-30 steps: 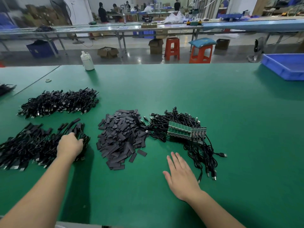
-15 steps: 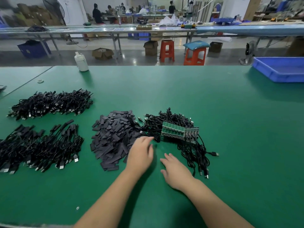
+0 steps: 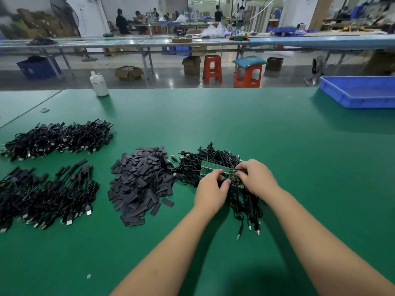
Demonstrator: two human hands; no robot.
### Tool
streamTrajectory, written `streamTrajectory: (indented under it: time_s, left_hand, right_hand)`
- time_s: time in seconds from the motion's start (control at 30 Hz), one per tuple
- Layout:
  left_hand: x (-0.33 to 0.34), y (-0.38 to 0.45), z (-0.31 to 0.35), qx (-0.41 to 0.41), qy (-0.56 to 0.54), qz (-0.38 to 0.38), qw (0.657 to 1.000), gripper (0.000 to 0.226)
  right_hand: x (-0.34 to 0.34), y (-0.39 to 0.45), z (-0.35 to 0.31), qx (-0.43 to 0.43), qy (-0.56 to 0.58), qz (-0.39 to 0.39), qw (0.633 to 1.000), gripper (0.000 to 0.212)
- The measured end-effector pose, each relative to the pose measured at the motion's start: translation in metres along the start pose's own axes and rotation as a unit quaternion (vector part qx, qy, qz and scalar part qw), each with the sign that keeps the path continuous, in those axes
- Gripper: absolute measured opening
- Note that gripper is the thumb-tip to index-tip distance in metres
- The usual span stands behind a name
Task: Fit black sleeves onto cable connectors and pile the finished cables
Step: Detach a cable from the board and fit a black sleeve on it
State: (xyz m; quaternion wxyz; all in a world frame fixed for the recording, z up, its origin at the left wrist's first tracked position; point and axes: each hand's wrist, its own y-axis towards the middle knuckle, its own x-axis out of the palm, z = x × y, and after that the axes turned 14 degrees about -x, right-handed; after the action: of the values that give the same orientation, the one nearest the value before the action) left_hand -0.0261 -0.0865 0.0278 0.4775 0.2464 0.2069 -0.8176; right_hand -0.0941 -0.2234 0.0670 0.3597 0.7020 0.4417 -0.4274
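Observation:
A strip of small green circuit boards point(image 3: 210, 167) lies on a tangle of black cables point(image 3: 205, 157) at the table's middle. My left hand point(image 3: 210, 189) grips the strip's near edge with curled fingers. My right hand point(image 3: 255, 177) pinches the strip's right end, where wires join it. Left of the tangle lies a heap of flat black sleeves point(image 3: 141, 182). Two piles of sleeved cables lie further left, one near point(image 3: 44, 195) and one farther back point(image 3: 59, 137).
A white bottle point(image 3: 98, 84) stands at the green table's far edge. A blue tray point(image 3: 359, 92) sits at the far right. Loose USB plugs point(image 3: 249, 227) trail toward me from the tangle. Stools, boxes and other workbenches with people lie beyond the table.
My left hand left the near cable pile, crossed over the sleeve heap and took hold of the green board strip. My right hand rose from the table onto the strip's right end.

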Motion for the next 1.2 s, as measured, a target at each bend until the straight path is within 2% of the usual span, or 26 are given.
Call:
streamTrajectory:
  time_s: [0.23, 0.37, 0.6, 0.97, 1.1, 1.2]
  left_hand:
    - [0.003, 0.0, 0.005, -0.015, -0.037, 0.024, 0.999, 0.013]
    - [-0.004, -0.001, 0.007, -0.008, -0.028, 0.019, 0.999, 0.021]
    - [-0.01, -0.008, 0.008, 0.002, -0.013, 0.07, 0.997, 0.021]
    - [-0.008, -0.014, 0.003, -0.005, 0.022, 0.126, 0.992, 0.025]
    - [-0.007, -0.02, 0.006, 0.003, 0.031, 0.152, 0.988, 0.026]
    - [-0.012, -0.023, 0.002, 0.007, 0.013, 0.148, 0.989, 0.025]
  right_hand:
    - [-0.003, -0.011, -0.005, -0.026, 0.071, 0.021, 0.997, 0.018]
    - [-0.005, -0.014, -0.008, -0.026, 0.102, 0.036, 0.994, 0.014]
    - [-0.001, -0.014, -0.022, -0.024, 0.127, 0.098, 0.987, 0.014]
    - [0.01, -0.015, -0.034, 0.01, 0.142, 0.094, 0.985, 0.014]
    - [0.01, -0.012, -0.037, 0.037, 0.162, 0.143, 0.976, 0.013]
    - [0.007, -0.009, -0.035, 0.009, 0.146, 0.122, 0.982, 0.015]
